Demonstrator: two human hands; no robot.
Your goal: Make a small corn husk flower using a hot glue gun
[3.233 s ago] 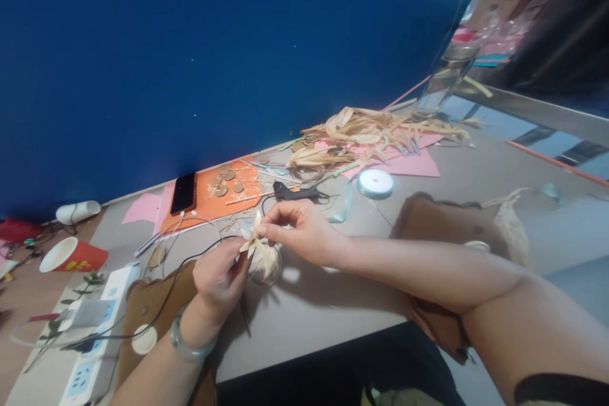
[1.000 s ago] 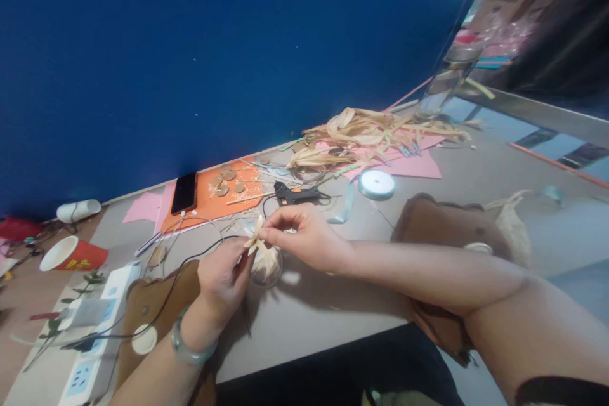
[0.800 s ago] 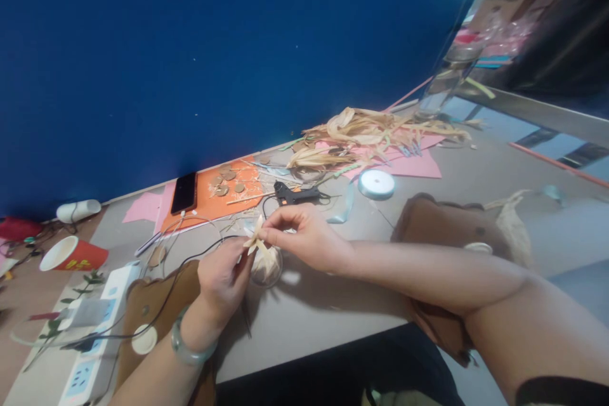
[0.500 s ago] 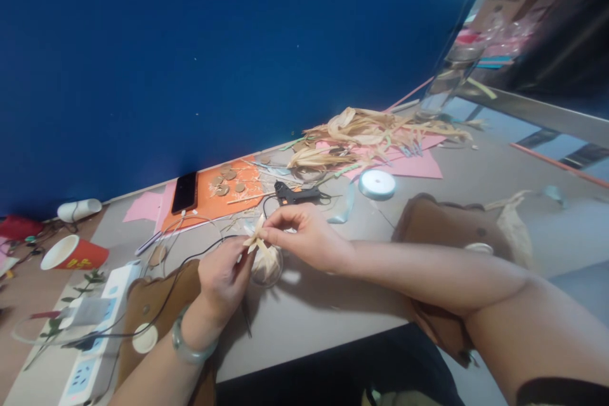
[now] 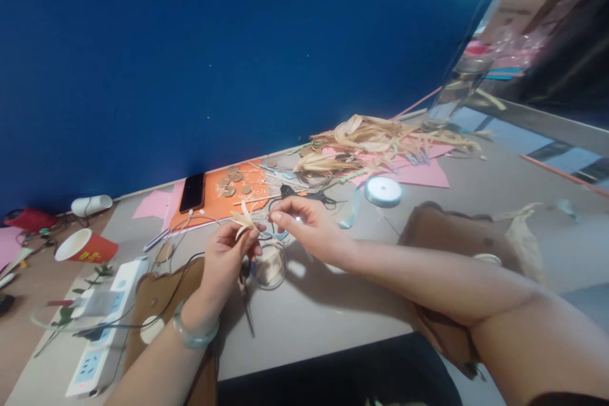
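My left hand (image 5: 223,261) is closed on a small pale husk flower (image 5: 244,220), pinching it at its base above the grey table (image 5: 333,311). My right hand (image 5: 304,228) sits just to the right of the flower with its fingertips pinched together near the petals; what they hold is too small to make out. Below both hands stands a small clear glass jar (image 5: 269,264) with husk pieces in it. A green bangle (image 5: 193,337) circles my left wrist.
Behind lie an orange sheet (image 5: 223,200) with brown discs, a black phone (image 5: 192,192), a black glue gun (image 5: 304,193), a white ribbon spool (image 5: 383,191) and a husk pile (image 5: 375,139). At left are a power strip (image 5: 99,323) and a red cup (image 5: 85,245). Brown bags (image 5: 457,247) lie at right.
The view has shifted a little. My left hand has raised the husk flower and moved it leftward, and my right hand's fingertips have drawn slightly away from it.
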